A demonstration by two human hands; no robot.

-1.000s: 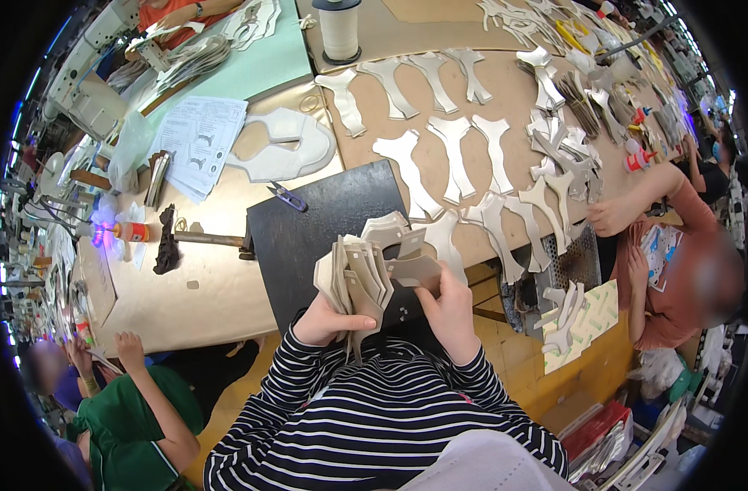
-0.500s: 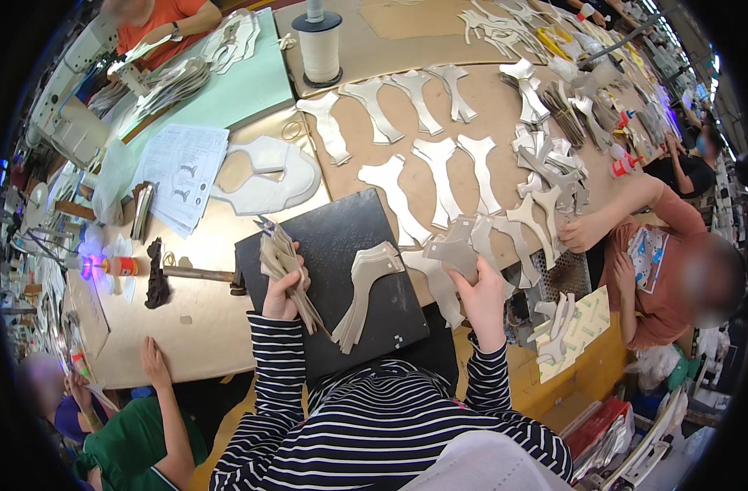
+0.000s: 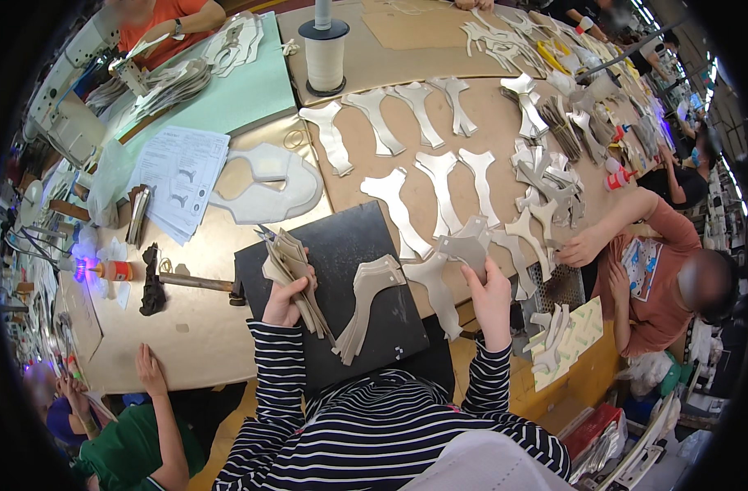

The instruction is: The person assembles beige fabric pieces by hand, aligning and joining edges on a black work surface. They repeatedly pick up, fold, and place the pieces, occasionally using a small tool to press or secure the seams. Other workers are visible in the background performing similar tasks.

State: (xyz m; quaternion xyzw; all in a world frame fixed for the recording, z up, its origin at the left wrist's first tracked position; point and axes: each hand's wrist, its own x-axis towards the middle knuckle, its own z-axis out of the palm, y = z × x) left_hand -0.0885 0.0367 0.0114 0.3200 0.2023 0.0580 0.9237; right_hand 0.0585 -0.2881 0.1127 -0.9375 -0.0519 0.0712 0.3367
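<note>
My left hand [image 3: 286, 301] is closed round a bundle of beige cut pieces [image 3: 297, 266], held tilted above the left half of a black board [image 3: 308, 241]. A dark pointed tool tip [image 3: 264, 232] sticks out at the bundle's top; the rest of it is hidden. My right hand [image 3: 492, 296] pinches a beige cut piece [image 3: 467, 242] between thumb and fingers, just right of the board. Whether it is one layer or several, I cannot tell. Between my hands, a fanned stack of curved beige pieces [image 3: 361, 307] lies on the board.
Rows of silvery-beige cut pieces [image 3: 439, 188] cover the table beyond. Leftward lie a hammer [image 3: 196, 281], printed sheets [image 3: 177, 180] and grey-white padded shapes [image 3: 268, 184]. A thread spool [image 3: 323, 61] stands at the back. A co-worker's hand [image 3: 583, 247] reaches in from the right.
My right hand has moved slightly up and right, and the piece in it has turned more upright. My left hand keeps its grip on the bundle. The whole view has shifted a little.
</note>
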